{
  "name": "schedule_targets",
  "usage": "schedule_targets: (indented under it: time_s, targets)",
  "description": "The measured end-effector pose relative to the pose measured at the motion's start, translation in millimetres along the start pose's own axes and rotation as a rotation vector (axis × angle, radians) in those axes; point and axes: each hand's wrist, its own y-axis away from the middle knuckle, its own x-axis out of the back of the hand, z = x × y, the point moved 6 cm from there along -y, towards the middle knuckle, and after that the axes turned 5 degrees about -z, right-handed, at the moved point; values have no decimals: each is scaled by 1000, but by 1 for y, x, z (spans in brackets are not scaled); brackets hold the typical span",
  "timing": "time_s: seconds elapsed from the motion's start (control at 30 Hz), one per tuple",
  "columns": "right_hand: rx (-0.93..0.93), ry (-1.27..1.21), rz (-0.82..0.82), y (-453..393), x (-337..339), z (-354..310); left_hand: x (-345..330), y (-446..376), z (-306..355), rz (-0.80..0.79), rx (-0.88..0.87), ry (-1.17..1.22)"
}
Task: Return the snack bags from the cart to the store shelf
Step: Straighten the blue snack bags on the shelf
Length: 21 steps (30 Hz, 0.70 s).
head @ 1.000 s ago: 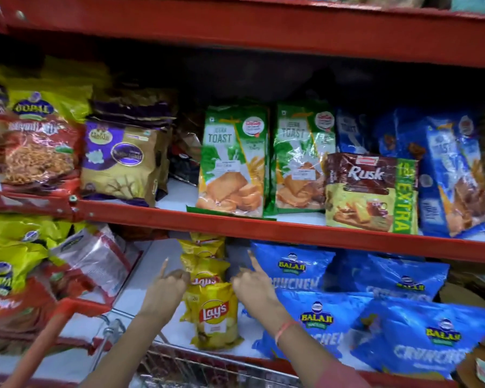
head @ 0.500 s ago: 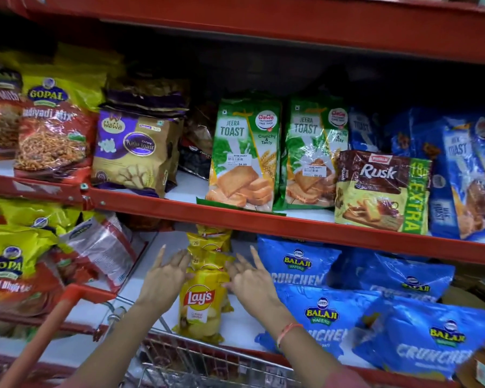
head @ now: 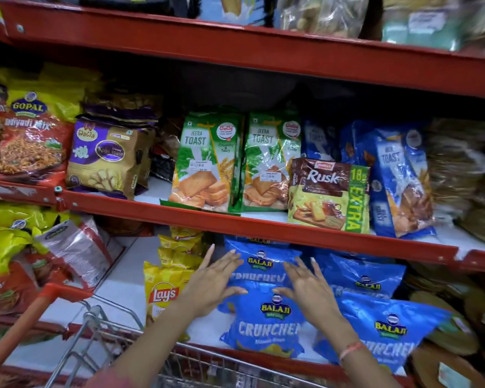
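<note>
**A:** so where were the hands at that point?

**B:** both were spread flat with fingers splayed, gripping nothing. The left hand [head: 212, 287] and right hand [head: 310, 287] sat apart, one on each side of a puffy, crinkly blue foil Balaji Crunchex bag [head: 268, 323] lying on the white lower shelf board [head: 118, 292]. Looked like the palms hovered over or rested lightly on the plastic, couldn't tell which.

**A:** and the chips?

**B:** a glossy yellow Lay's chip bag [head: 163, 292] stood just left of the left hand, fronting a row of similar yellow packs. More pillowy blue bags were stacked behind the fingertips and off to the right of the right hand.

**A:** cart?

**B:** the silver wire cart with a red plastic handle [head: 101, 329] was below the forearms. Above the hands ran the red painted metal shelf edge [head: 263, 228], with a shiny green jeera toast pack [head: 207, 163] standing upright on it.
</note>
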Motion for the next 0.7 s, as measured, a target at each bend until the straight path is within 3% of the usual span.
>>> schedule_targets:
  time_s: [0.2,0.27,0.4,0.57,0.7]
  targets:
    - [-122,-11,-195,27,-7,50,-19,-3,7,-48,-31,-132]
    - [-97,-28,-142,27,-8,44,-20,-1,-2,-73,-2,-129]
    - [-52,-40,-60,18,-8,24,-4,4,-21,38,31,-194]
    - [-88,-112,45,12,-5,8,-3,11,-38,-12,64,-218]
    - [-81,-196,39,17,-9,12,2,17,-28,76,97,-158]
